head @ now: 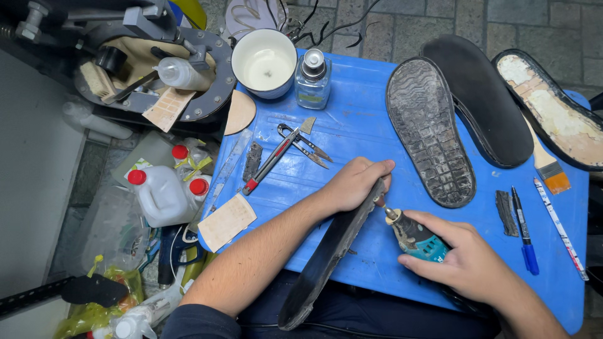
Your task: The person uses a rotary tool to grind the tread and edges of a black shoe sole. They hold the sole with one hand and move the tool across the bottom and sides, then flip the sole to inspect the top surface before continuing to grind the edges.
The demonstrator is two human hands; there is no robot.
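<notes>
A shoe-repair workshop — loose soles [429, 129] lie on the blue bench [352, 119], with snips [306, 144], a glue brush [549, 168] and solvent jugs [162, 196] beside it.

White red-capped jugs [164, 196] left; clear labelled bottle [312, 80] top.

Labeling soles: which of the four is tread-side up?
The grey sole lying left of the other two on the blue table; only it shows ridged tread.
</notes>
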